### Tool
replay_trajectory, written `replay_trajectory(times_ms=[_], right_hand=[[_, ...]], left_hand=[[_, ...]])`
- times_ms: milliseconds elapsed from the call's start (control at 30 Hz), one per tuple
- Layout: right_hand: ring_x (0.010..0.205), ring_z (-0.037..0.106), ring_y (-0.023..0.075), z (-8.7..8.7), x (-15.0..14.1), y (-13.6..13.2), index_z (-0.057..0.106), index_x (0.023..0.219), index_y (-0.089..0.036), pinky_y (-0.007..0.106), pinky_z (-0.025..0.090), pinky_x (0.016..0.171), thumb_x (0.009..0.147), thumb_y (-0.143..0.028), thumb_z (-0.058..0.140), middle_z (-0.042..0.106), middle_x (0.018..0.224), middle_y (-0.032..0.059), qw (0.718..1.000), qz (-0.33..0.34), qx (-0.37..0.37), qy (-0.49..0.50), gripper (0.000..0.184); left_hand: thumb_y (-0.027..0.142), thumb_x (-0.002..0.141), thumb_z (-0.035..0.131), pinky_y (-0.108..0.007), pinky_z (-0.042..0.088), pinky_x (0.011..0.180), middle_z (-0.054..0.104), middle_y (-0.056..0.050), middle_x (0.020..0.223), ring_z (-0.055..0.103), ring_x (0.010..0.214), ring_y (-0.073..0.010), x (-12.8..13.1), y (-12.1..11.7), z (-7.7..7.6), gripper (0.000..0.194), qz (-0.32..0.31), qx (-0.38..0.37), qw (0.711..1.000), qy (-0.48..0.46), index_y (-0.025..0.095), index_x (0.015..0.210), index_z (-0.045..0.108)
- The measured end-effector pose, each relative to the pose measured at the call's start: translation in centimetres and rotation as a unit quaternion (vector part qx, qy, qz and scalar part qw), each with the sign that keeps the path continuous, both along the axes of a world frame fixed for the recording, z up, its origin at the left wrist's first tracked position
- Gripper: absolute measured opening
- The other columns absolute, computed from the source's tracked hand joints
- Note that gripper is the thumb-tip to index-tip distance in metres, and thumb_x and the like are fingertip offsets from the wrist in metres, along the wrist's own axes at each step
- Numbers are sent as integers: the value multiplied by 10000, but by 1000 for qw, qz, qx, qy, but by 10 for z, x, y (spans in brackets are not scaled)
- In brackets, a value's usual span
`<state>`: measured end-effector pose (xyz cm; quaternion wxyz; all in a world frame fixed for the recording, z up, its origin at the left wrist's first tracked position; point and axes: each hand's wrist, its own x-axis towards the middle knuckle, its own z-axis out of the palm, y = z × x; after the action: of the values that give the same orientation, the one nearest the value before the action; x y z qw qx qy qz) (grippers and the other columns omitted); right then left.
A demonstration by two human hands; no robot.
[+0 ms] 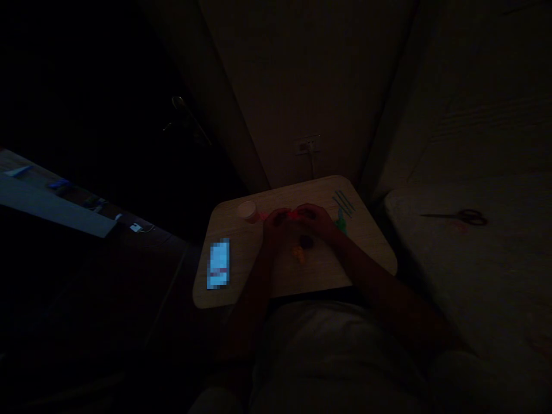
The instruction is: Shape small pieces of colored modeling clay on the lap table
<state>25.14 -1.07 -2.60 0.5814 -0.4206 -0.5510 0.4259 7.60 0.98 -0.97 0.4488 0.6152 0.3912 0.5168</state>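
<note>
In the dim light, my left hand [276,221] and my right hand [312,215] meet over the far half of a small wooden table [245,253]. Both have curled fingers. A small bright red piece [294,214] shows between them, its shape too dark to name. Pink bits [263,216] lie just left of my left hand. Below the hands are a dark round lump [306,241] and an orange lump [298,253]. Beside my right wrist sits a green lump [340,223], with several thin greenish sticks [343,203] beyond it.
A pale round tub [247,211] stands at the table's far left. A lit phone [218,264] lies near the left edge. Scissors [468,217] rest on a pale surface to the right. A wall socket [307,144] with a plugged-in cord is behind the table.
</note>
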Motion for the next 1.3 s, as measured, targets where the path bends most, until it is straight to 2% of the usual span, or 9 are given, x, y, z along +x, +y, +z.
replay_trajectory(times_ms=[300, 500, 667, 800, 1033, 1167, 1300], right_hand=[[877, 699, 229, 3, 4, 0, 751, 899, -203, 347, 556, 819, 736, -465, 804, 762, 925, 60, 999, -19, 9, -40, 314], [1003, 719, 244, 5, 0, -4, 719, 1167, -234, 370, 577, 888, 755, -448, 801, 769, 1099, 78, 999, 38, -2, -4, 471], [979, 721, 247, 7, 2, -5, 775, 1034, -209, 381, 565, 904, 778, -414, 784, 782, 1057, 82, 998, 48, -1, -49, 329], [1024, 712, 250, 6, 3, -4, 766, 1092, -213, 373, 557, 919, 726, -376, 819, 768, 1126, 82, 998, 48, 18, -36, 404], [929, 708, 225, 7, 2, -4, 774, 989, -204, 349, 555, 853, 800, -396, 737, 781, 1015, 69, 999, 29, 2, -28, 271], [870, 700, 214, 6, 3, -3, 767, 928, -192, 332, 546, 820, 795, -397, 732, 778, 929, 57, 999, 20, -4, -27, 247], [855, 695, 222, 7, 6, -2, 772, 877, -191, 344, 540, 826, 770, -386, 741, 777, 892, 60, 999, 10, -4, -37, 225]], left_hand=[[370, 704, 839, -377, 568, 860, 772, -87, 953, 714, 891, -222, 0, 0, -1, 290, -13, -20, 1000, 15, 173, 896, 746], [339, 724, 817, -336, 562, 782, 758, -58, 847, 694, 798, -194, -2, -2, 1, 198, 5, -7, 1000, 22, 178, 810, 740], [358, 668, 850, -310, 552, 708, 727, -38, 757, 668, 725, -178, -1, 0, -1, 230, 20, -3, 1000, 17, 177, 720, 716], [389, 667, 845, -308, 554, 703, 727, -38, 754, 664, 724, -180, 0, 2, -2, 254, 27, -10, 999, 16, 178, 734, 721], [528, 809, 721, -350, 548, 823, 747, -63, 839, 677, 824, -202, -4, 3, 1, 352, -11, -4, 1000, 11, 178, 783, 747], [486, 741, 798, -350, 558, 798, 745, -59, 838, 684, 815, -204, -2, 0, 5, 320, -18, -15, 999, 24, 178, 793, 731], [467, 636, 883, -326, 570, 737, 743, -46, 857, 688, 788, -191, 2, -2, 5, 399, -10, -45, 999, 6, 186, 841, 688]])
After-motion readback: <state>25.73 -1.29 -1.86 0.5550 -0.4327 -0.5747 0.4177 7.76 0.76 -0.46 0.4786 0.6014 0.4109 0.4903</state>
